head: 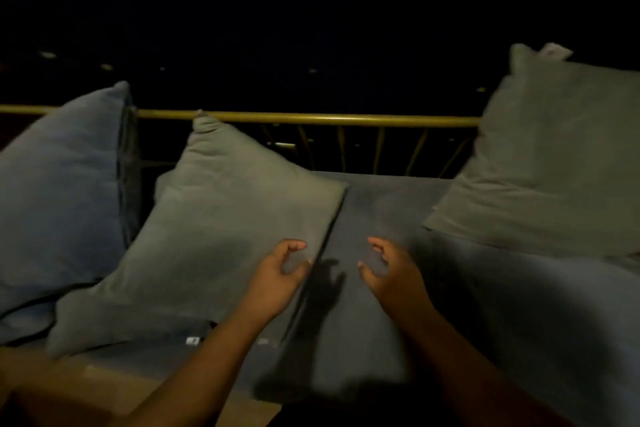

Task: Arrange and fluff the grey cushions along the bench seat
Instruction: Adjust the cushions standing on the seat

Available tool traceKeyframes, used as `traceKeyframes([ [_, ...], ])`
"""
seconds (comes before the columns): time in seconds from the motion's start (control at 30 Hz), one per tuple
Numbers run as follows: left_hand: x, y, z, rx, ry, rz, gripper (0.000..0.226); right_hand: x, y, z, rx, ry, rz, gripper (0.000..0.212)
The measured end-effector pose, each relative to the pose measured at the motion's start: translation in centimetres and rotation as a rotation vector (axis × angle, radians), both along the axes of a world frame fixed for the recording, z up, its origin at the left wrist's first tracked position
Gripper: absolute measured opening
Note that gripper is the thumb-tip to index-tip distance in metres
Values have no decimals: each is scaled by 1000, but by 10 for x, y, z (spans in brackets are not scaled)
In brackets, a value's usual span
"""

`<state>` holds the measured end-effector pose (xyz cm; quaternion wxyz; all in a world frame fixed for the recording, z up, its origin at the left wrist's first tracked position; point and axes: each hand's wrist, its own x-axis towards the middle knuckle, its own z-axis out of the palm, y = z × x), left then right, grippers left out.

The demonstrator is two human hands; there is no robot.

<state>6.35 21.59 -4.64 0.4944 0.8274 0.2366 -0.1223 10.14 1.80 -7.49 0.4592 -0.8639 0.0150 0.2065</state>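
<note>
The scene is dim, with blackness beyond the thin brass-coloured railing (311,118). Light falls from behind the viewer, casting a sharp hand-shaped shadow on the flat dark-grey seat pad (381,305). The soft grey fabric cushion at right (554,156) is blurred; straight lines bow toward the edges.

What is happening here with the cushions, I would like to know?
A person is arranging grey cushions on a bench seat in dim light. Both hands are open and hold nothing: the left hand hovers over the edge of the middle cushion, the right hand over the bare seat. A bluish cushion stands at the left and another grey cushion leans against the railing.
</note>
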Motion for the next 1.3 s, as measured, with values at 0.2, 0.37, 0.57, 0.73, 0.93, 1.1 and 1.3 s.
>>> traceKeyframes([
  [0.2, -15, 152, -2, 79, 34, 55, 31, -13, 137, -4, -73, 144, 133, 49],
  [0.37, 20, 249, -13, 292, 102, -42, 67, -9, 207, -12, -88, 230, 185, 55],
  [0.57, 77, 298, -41, 226, 216, -12, 115, 19, 235, -34, -179, 282, 139, 58],
  [0.73, 90, 314, -60, 28, 270, 21, 127, 33, 230, -53, -215, 401, 38, 59],
  [0.93, 80, 287, -54, 42, 264, 42, 73, 27, 225, -58, -111, 467, -133, 60],
  [1.1, 68, 262, -51, 52, 230, 69, 86, 30, 222, -70, 82, 543, -395, 63],
  [1.3, 57, 277, -57, 290, 131, 122, 85, 38, 216, -107, 152, 630, -572, 65],
])
